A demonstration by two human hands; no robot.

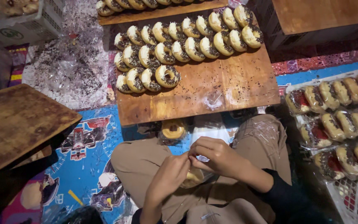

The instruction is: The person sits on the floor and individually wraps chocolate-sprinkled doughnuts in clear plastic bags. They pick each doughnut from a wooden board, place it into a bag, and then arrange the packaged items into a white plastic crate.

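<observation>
Both of my hands work close together over my lap. My left hand (168, 178) and my right hand (216, 157) pinch the top of a clear plastic bag (196, 177) with a doughnut inside it. Another bagged doughnut (173, 129) lies just beyond my knees, beside a pile of clear bags (210, 127). Ahead of it, a wooden board (212, 89) carries several rows of unwrapped doughnuts with chocolate sprinkles (167, 76).
A white tray (339, 195) at the right holds several bagged doughnuts. A bare wooden board (15, 122) sits at the left, and another board with doughnuts (146, 14) lies at the top. Crumpled plastic sheet with stray sprinkles (69, 62) covers the floor at upper left.
</observation>
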